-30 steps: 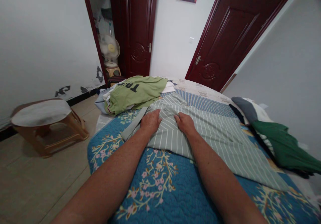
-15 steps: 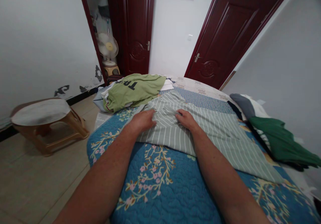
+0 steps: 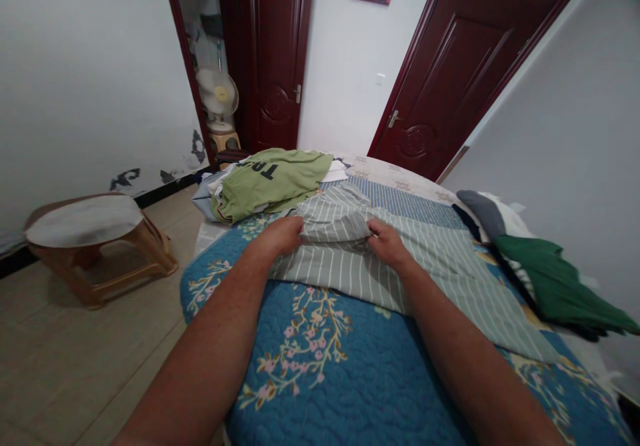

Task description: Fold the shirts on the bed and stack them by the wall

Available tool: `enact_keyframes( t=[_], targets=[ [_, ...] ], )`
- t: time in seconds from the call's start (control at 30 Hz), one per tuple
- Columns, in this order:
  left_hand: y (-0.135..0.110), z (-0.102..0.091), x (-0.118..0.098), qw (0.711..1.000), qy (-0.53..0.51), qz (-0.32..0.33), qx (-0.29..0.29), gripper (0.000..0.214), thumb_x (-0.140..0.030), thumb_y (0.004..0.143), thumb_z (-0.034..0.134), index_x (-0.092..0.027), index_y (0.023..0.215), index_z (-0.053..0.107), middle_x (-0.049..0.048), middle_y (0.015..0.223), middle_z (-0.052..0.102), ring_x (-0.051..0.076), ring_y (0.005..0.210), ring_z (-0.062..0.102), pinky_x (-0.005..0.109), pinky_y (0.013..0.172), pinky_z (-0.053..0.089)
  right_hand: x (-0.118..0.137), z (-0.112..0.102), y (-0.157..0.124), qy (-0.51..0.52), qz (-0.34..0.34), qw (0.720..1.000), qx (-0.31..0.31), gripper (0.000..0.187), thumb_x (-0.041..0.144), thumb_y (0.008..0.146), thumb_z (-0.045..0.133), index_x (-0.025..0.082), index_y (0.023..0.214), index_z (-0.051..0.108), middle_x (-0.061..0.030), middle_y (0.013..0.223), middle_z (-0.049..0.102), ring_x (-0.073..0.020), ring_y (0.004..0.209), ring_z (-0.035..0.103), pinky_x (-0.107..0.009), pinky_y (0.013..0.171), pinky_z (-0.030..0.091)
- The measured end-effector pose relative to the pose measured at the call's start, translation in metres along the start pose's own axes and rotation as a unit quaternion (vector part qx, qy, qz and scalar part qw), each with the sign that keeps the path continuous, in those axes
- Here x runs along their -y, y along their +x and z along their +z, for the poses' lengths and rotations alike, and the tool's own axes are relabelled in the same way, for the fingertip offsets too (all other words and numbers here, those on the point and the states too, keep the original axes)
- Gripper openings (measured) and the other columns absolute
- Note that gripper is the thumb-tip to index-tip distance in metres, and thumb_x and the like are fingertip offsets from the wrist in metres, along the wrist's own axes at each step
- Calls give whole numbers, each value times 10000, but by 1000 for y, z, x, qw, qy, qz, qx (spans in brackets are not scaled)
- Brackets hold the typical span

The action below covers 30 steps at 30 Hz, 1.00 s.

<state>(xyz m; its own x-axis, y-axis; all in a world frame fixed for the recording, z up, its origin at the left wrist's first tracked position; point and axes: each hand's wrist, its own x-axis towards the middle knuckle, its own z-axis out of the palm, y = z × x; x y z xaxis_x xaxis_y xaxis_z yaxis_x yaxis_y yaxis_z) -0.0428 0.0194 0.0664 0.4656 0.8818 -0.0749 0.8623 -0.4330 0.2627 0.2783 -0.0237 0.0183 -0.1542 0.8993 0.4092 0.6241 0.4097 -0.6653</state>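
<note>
A grey-green garment with white stripes [image 3: 440,259] lies spread across the blue flowered quilt [image 3: 310,366]; whether it is a shirt, a dress or trousers I cannot tell. On its left part, my left hand [image 3: 286,234] is closed round a pinch of the cloth. My right hand [image 3: 387,241] grips the same garment a short way to the right, thumb and fingers pressed together. Between both hands a band of the fabric is lifted and drawn fairly straight. The fingertips are partly hidden by the cloth.
A pile of clothes with a green printed T-shirt [image 3: 280,176] on top lies at the far left of the bed. Dark green and grey clothes [image 3: 560,276] are heaped at the right edge. A brown plastic stool [image 3: 85,223] stands on the floor at left.
Both hands have closed on the striped garment, where they rested on it with looser fingers before. A fold of it is now raised between them, and the hands are slightly farther apart.
</note>
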Motion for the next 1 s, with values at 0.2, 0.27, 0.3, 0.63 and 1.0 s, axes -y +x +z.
enact_keyframes(
  t=[0.2,0.27,0.3,0.63,1.0],
  targets=[
    [2,3,11,996,-16,69,49,208,-85,808,594,-217,950,669,46,1018,751,226,958,660,300,756,433,0,5,-51,-106,-129,986,8,414,-6,711,486,240,964,704,-73,1087,747,-245,1097,654,-423,1020,492],
    [3,5,15,994,-21,93,59,238,-78,785,579,-223,954,662,27,1002,736,217,946,645,294,739,416,1,10,-60,-137,-137,981,2,440,-26,724,491,237,998,714,-89,1148,745,-258,1150,640,-446,1041,490],
    [4,6,17,993,-24,102,63,254,-73,771,571,-224,955,659,21,995,730,214,942,638,292,737,412,2,11,-62,-152,-143,978,0,438,-29,731,500,234,1007,717,-96,1168,741,-266,1167,632,-455,1049,487],
    [1,0,12,984,-42,159,68,165,-169,768,644,-224,924,636,0,950,694,190,896,611,272,734,421,14,13,-67,-199,-138,970,20,381,15,815,560,215,1100,714,-118,1191,728,-282,1169,620,-474,1064,503],
    [6,0,16,976,-87,159,118,203,-93,690,559,-220,730,713,-16,760,701,180,771,606,268,712,425,-3,13,-71,-148,-164,975,-9,370,24,839,558,242,1081,734,-98,1204,728,-260,1186,637,-493,1076,517]
  ],
)
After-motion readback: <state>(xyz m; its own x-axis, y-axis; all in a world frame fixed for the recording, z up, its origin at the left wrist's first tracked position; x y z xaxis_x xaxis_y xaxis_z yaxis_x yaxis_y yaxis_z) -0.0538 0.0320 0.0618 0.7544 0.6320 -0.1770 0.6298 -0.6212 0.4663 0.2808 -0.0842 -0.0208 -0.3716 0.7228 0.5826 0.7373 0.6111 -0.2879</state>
